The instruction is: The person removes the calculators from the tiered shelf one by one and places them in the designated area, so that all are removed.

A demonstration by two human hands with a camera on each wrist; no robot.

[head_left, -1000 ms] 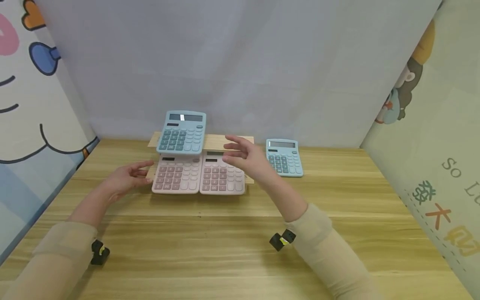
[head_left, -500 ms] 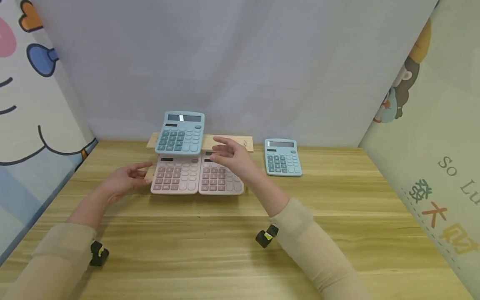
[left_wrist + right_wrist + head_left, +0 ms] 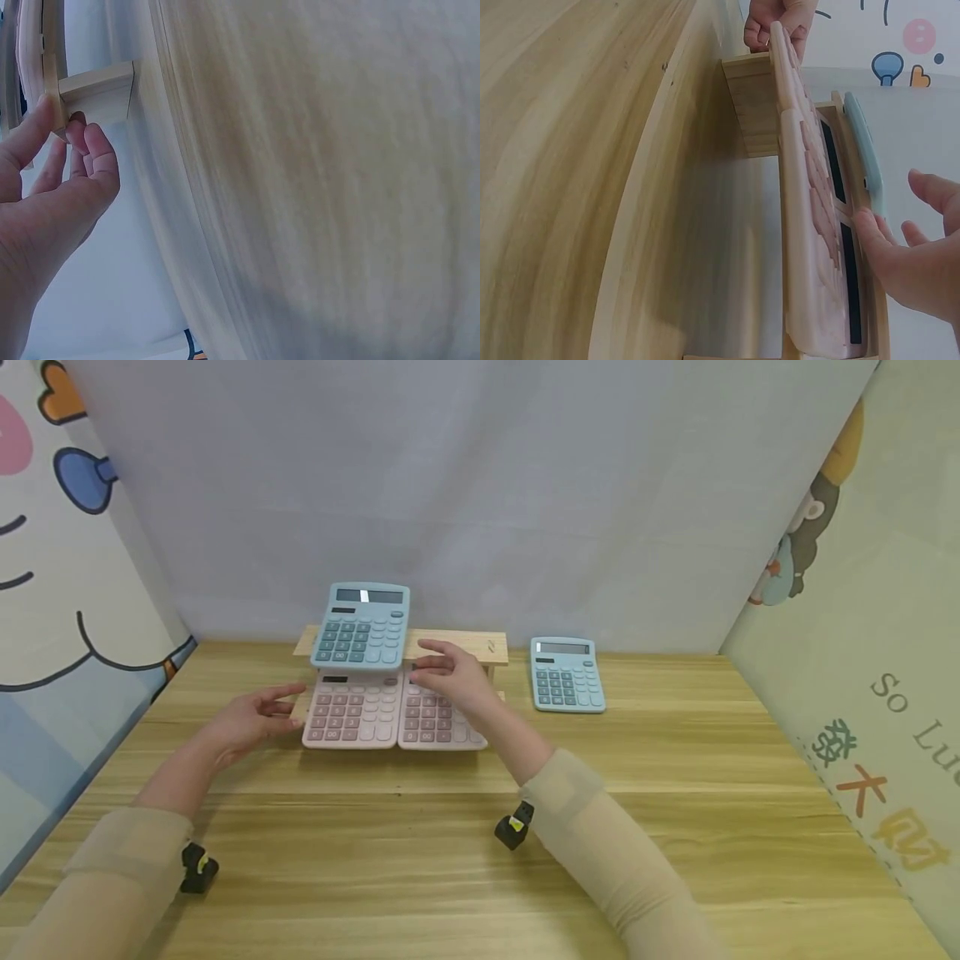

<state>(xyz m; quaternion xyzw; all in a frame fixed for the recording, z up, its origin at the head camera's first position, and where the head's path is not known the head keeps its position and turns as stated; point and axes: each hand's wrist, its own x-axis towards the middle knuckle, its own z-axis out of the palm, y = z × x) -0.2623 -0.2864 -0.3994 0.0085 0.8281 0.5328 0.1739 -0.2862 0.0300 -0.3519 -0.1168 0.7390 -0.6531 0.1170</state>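
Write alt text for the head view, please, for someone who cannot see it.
A person's left hand holds the left edge of a wooden stand, with the right hand over the right one of two pink calculators on its lower tier. A blue calculator sits on the upper tier at left; another blue calculator lies on the table to the right.

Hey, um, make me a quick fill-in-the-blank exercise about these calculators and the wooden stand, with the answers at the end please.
1. The two calculators side by side on the wooden stand are ____ in color.
2. The left hand pinches the edge of the stand's ____ tier.
3. The blue calculator lying directly on the table is to the ____ of the stand.
4. Altogether, the head view shows ____ calculators.

Missing words: pink; lower; right; four.
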